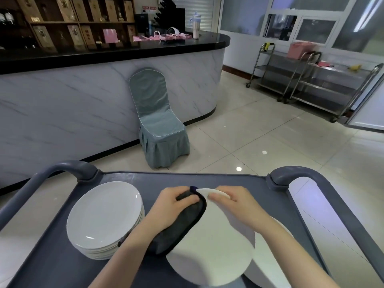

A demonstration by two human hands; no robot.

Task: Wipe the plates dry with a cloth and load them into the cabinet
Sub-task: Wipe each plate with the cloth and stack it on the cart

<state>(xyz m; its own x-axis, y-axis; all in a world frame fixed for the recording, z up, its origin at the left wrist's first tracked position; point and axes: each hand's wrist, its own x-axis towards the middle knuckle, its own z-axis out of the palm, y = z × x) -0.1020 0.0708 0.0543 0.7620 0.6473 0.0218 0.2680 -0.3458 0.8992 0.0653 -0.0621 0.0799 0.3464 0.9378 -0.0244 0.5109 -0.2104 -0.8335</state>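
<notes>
light: soft, even indoor | glare: floor tiles | edges: wide-angle bending

White plate between cloth-gripping left hand, right hand.

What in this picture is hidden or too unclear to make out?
1. Head view: the far face of the held plate is turned away, and the cloth in the left hand covers its left rim.
2. Head view: the plates on the right are hidden by the held plate and a forearm and cut off by the bottom edge, so they cannot be counted.
3. Head view: the labels on the shelf boxes are blurred.
4. Head view: no cabinet can be told.
</notes>
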